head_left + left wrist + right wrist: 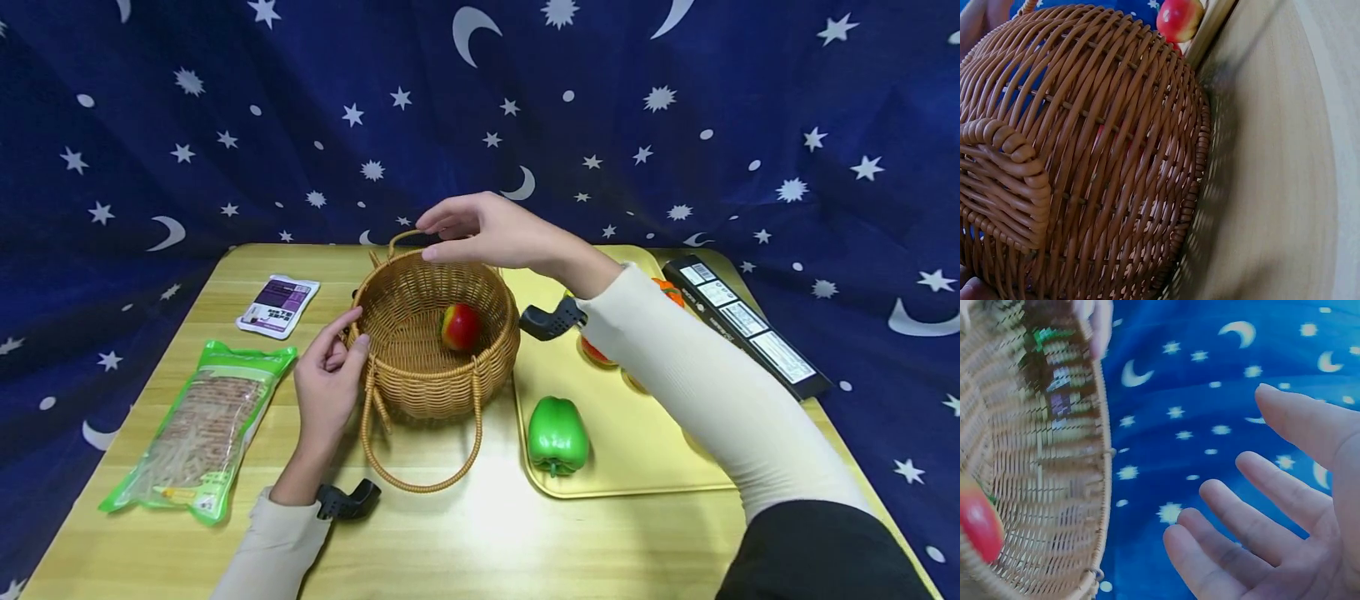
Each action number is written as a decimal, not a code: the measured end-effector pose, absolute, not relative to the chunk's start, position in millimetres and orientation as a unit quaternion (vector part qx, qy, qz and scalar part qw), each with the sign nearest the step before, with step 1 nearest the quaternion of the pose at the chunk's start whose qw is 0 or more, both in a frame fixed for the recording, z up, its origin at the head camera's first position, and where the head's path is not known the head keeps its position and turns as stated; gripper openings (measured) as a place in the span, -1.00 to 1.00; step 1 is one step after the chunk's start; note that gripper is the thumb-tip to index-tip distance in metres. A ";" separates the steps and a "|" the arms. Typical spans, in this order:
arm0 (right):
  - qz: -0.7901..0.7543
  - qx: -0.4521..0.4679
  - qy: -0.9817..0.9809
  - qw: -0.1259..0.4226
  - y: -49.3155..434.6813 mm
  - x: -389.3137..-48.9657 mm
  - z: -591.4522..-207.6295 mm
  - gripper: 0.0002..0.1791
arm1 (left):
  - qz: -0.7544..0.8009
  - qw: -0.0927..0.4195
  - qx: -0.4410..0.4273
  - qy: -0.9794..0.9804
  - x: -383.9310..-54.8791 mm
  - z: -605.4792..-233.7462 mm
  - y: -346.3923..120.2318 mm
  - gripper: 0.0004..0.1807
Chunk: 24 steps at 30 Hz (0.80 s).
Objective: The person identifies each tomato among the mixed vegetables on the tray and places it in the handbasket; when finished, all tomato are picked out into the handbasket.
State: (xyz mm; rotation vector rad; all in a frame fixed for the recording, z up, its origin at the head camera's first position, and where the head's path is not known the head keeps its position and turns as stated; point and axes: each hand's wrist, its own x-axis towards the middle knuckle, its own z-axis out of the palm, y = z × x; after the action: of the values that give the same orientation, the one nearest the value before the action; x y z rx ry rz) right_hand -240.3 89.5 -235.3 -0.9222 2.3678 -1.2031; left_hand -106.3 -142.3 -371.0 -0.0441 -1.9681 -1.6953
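Observation:
A brown wicker basket (438, 390) stands upright near the middle of the table, one looped handle (420, 487) hanging down at its front. Inside lies a red-and-yellow fruit (461, 327), apple-like in shape. My left hand (327, 379) grips the basket's left rim between thumb and fingers; its wrist view is mostly filled by the woven wall (1116, 156). Above the far right part of the rim, my right hand (498, 229) reaches across with nothing in it. The right wrist view shows its fingers (1254, 525) spread and apart from the basket.
Right of the basket, a yellow tray (637, 467) bears a green bell pepper (557, 436) and other produce partly hidden by my right arm. A long black box (742, 325) lies beyond. On the left are a green-edged noodle bag (206, 425) and a purple-and-white packet (278, 306).

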 end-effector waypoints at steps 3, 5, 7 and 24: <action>-0.463 -0.310 0.818 0.145 111.4 -222.7 -231.8 -0.54 | -0.626 0.272 -0.023 -0.731 -107.3 -372.0 -142.6 -0.64; -0.483 -0.299 0.813 0.128 127.8 -209.6 -232.7 -0.53 | -0.625 0.274 -0.027 -0.731 -107.4 -371.9 -142.7 -0.64; -0.498 -0.280 0.813 0.112 145.3 -196.4 -235.6 -0.53 | -0.624 0.273 -0.027 -0.731 -107.4 -372.5 -143.1 -0.64; -0.747 -0.090 0.654 -0.080 237.5 -105.5 -321.9 -0.50 | -0.622 0.267 -0.017 -0.736 -108.7 -376.4 -143.6 -0.64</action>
State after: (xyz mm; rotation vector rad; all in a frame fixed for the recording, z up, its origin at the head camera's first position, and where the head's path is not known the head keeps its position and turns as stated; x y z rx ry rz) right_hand -105.5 237.5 -321.9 -0.2969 2.1651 -2.4752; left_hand -108.7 -143.6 -376.4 -0.0470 -1.9848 -1.6790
